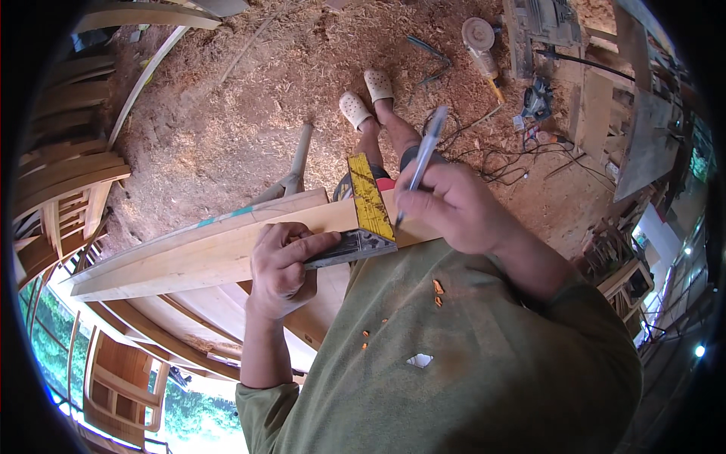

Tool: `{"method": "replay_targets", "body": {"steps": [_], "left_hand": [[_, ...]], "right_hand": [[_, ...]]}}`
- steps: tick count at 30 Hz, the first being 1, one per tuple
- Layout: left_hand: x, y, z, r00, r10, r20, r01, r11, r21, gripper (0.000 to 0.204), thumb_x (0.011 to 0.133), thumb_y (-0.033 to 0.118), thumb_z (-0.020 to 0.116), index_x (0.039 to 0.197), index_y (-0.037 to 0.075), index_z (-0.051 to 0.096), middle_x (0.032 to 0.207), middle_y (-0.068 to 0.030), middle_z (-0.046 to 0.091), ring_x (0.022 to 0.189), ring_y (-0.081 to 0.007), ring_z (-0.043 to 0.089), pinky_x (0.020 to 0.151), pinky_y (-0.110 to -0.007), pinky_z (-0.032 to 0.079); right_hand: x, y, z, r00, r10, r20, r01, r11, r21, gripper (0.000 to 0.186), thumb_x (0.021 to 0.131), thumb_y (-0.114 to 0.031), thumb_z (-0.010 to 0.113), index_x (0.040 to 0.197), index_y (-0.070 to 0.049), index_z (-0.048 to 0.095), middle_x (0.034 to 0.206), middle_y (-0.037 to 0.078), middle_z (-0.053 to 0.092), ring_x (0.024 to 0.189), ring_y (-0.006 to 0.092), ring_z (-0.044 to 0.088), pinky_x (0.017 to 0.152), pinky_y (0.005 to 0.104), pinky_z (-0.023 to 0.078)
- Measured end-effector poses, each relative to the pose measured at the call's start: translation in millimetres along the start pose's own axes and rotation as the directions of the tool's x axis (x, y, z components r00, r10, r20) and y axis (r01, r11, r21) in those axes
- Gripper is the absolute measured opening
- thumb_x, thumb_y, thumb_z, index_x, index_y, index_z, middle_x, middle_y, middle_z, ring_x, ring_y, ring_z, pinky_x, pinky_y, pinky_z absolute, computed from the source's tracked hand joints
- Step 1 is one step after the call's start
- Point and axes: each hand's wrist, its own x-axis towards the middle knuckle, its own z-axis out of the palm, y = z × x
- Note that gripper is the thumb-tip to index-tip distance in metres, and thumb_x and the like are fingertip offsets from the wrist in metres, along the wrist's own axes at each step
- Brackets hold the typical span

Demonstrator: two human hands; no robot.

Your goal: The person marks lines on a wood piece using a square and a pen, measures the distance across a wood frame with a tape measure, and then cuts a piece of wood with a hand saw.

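Note:
A long, pale wooden board [189,261] runs across in front of my body. My left hand [280,265] is closed on the dark stock of a try square [370,200] and holds it against the board's near edge. The square's yellow, worn blade lies across the board and points away from me. In the fingers of my right hand [457,208] is a pen [429,144] with a clear barrel, slanted, its tip down beside the blade's right edge. Whether the tip touches the wood I cannot tell.
A second board [257,214] with teal marks lies along the far side. Beyond it, shavings cover the dirt floor. An angle grinder [480,45], another power tool [537,98] and tangled cables [503,155] lie at the far right. Curved wooden pieces [76,174] stand at left.

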Motion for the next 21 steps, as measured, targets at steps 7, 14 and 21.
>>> {"method": "replay_targets", "body": {"steps": [7,14,21], "left_hand": [[3.1,1.1,-1.6,0.998,0.014,0.059,-0.018,0.998,0.062,0.076,0.062,-0.014,0.067,0.117,0.028,0.034,0.1,0.0004,0.076,0.068,-0.0276,0.063,0.056,-0.036,0.046],[2.3,3.1,-4.1,0.997,-0.026,0.077,0.022,0.998,0.052,0.102,0.063,-0.015,0.065,0.139,0.042,0.027,0.101,0.0007,0.076,0.069,-0.0275,0.064,0.058,-0.036,0.047],[2.1,1.0,0.2,1.0,0.005,0.016,-0.006,0.999,0.037,0.058,0.061,-0.017,0.064,0.104,0.021,0.059,0.092,-0.0041,0.076,0.069,-0.027,0.063,0.059,-0.037,0.049]], "right_hand": [[10.3,17.2,0.0,0.996,0.085,-0.019,-0.087,0.99,-0.11,0.015,0.095,-0.012,0.064,0.099,0.001,0.067,0.09,0.008,0.068,0.087,0.0157,0.066,0.078,0.0308,0.051],[10.1,22.0,3.5,0.994,0.111,-0.013,-0.112,0.982,-0.154,0.017,0.093,-0.014,0.066,0.102,0.0,0.069,0.092,0.01,0.071,0.085,0.0164,0.069,0.077,0.0309,0.053],[9.2,25.7,5.6,0.994,0.108,-0.024,-0.111,0.98,-0.163,0.02,0.092,-0.015,0.068,0.106,-0.002,0.071,0.093,0.011,0.074,0.084,0.017,0.071,0.077,0.031,0.055]]}}
